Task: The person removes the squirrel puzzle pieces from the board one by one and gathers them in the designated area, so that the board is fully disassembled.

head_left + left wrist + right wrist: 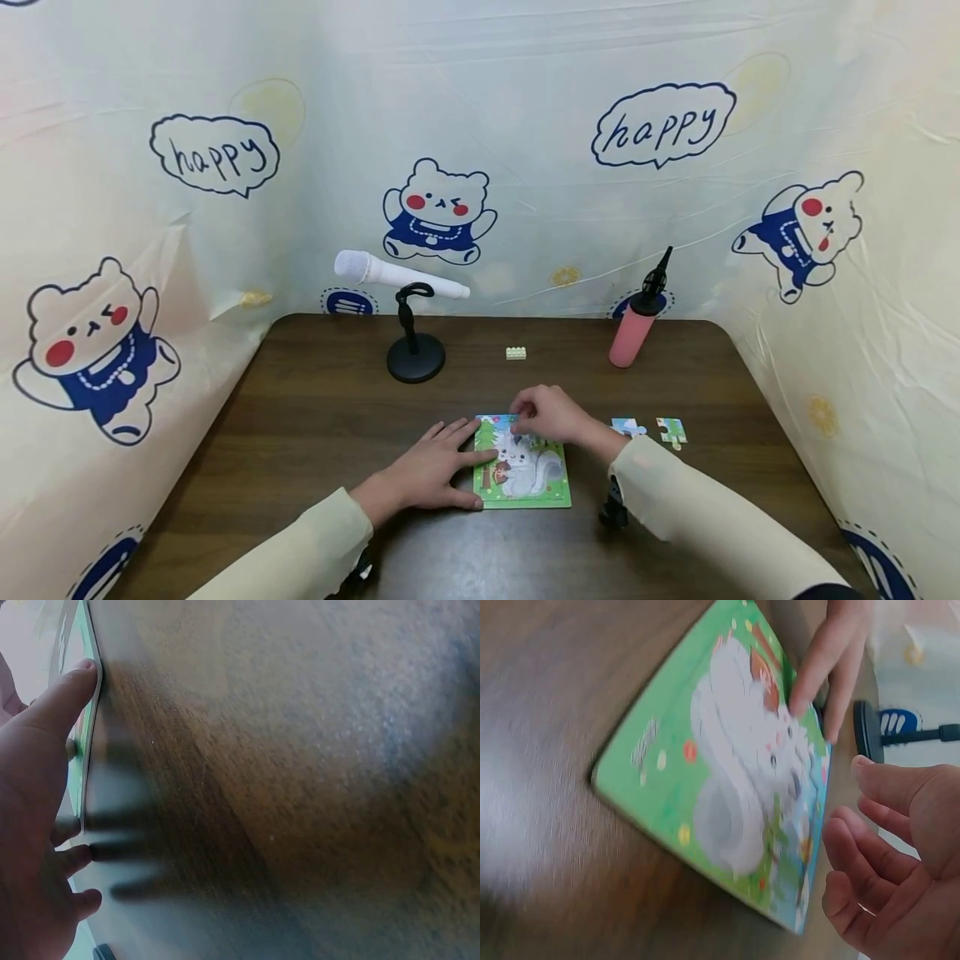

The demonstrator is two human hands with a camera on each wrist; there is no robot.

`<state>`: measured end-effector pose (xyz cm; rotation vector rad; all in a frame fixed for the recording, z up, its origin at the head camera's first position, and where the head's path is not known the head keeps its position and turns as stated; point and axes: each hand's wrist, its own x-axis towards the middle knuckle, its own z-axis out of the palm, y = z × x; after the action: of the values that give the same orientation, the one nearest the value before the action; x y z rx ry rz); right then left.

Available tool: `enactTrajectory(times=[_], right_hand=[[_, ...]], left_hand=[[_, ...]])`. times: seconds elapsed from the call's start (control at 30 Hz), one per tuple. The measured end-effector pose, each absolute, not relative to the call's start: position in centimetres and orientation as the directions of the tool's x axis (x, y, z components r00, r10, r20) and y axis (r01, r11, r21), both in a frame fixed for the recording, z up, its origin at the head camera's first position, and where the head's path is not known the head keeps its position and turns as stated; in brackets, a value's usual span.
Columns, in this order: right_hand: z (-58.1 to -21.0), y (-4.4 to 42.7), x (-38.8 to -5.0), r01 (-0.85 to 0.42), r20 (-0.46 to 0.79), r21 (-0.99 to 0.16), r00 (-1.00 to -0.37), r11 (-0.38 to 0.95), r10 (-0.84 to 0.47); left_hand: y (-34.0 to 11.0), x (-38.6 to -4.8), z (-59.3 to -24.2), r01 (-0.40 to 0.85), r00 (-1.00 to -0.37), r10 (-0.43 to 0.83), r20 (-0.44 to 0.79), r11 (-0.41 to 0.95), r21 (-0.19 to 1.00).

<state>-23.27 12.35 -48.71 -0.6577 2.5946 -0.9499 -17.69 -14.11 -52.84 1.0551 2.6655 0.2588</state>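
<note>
A square jigsaw puzzle [528, 475] with a white squirrel-like animal on a green and blue ground lies flat on the table. My left hand [435, 467] rests at its left side, fingers spread; the thumb [71, 694] touches the board's edge in the left wrist view. Over the puzzle's top edge is my right hand [551, 414], its fingers bent. The right wrist view shows a gap between that hand's thumb [892, 784] and fingers, with nothing seen in it. Two loose puzzle pieces, one blue and white [628, 427] and one green [672, 430], lie right of the board.
Behind the puzzle stands a white microphone [405, 275] on a black stand [416, 358]. A small pale toy brick [516, 353] lies right of it. Farther right is a pink bottle-shaped pump [632, 337] with a black top. A printed curtain [540, 208] surrounds the brown table [300, 417].
</note>
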Motion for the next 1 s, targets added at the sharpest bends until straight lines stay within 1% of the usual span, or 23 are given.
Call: enactTrajectory(times=[0.13,0.3,0.4,0.77,1.0], right_hand=[[-48.9,11.3,-23.0,-0.323,-0.123,-0.679,-0.836,0.659,-0.535],[-49.2,10.5,-22.8,-0.305,-0.158,-0.685,-0.824,0.662,-0.543],[-49.4,10.2,-22.8,-0.288,-0.176,-0.682,-0.827,0.673,-0.533],[-49.6,9.7,-22.3,-0.273,-0.178,-0.692,-0.832,0.668,-0.525],[-50.0,9.6,-22.3,-0.221,-0.19,-0.711,-0.854,0.667,-0.485]], left_hand=[[-13.9,-17.7,-52.7,0.637,-0.705,0.686,-0.183,0.725,0.263],[-13.9,-17.8,-52.5,0.626,-0.706,0.681,-0.194,0.728,0.278],[-13.9,-17.8,-52.7,0.626,-0.706,0.679,-0.203,0.732,0.271],[-13.9,-17.9,-52.8,0.62,-0.703,0.676,-0.219,0.734,0.276],[-13.7,-17.7,-52.2,0.618,-0.699,0.676,-0.235,0.736,0.278]])
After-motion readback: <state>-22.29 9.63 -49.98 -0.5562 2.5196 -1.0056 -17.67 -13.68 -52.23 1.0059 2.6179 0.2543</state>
